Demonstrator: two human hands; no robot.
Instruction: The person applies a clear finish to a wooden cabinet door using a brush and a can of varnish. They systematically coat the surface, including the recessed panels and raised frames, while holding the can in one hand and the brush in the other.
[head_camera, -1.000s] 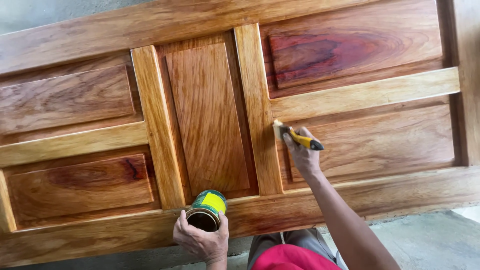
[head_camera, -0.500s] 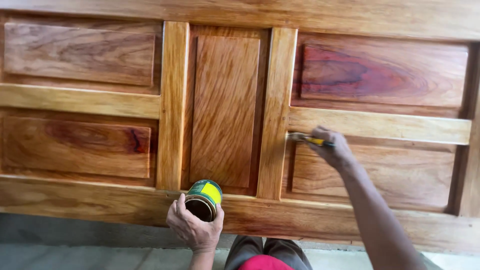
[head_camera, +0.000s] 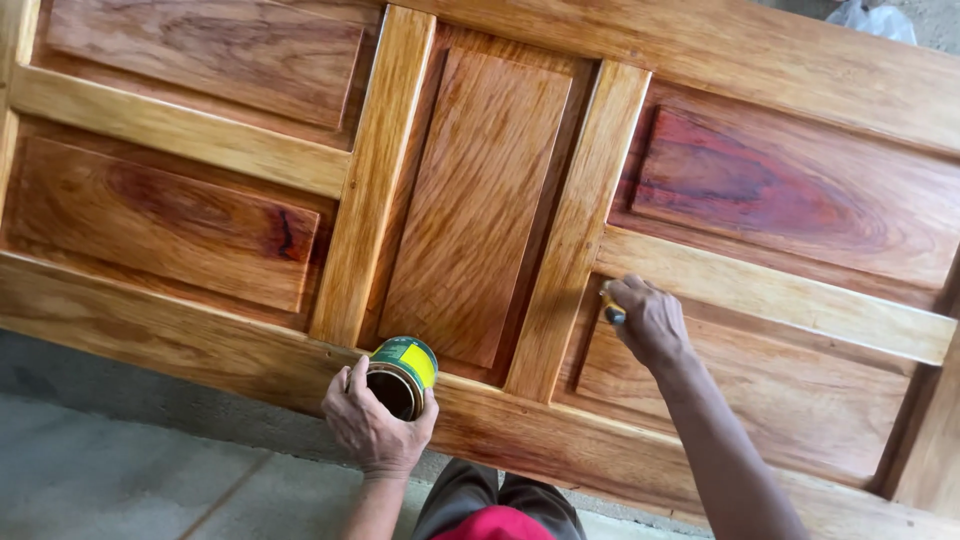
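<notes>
Left hand (head_camera: 375, 425) is wrapped around a small round metal tin with a green and yellow label (head_camera: 402, 373), fingers curled about its side, the open mouth tipped toward the person and dark inside; the tin rests against the lower rail of a large panelled wooden door with a glossy reddish-orange finish (head_camera: 480, 200) that lies slanted across the view. Right hand (head_camera: 652, 322) is well apart, off to the far side of the tin, closed in a fist on a brush with a yellow and dark handle (head_camera: 611, 310), of which only a short piece shows at the thumb side; the bristles are hidden. That fist sits on the door just beside an upright pale stile, at the corner of a recessed panel and under a pale cross rail. Below the left hand, past the door's edge, lies a grey concrete floor (head_camera: 120, 470), and between the two forearms show the person's grey trousers and a red garment (head_camera: 495, 520)
</notes>
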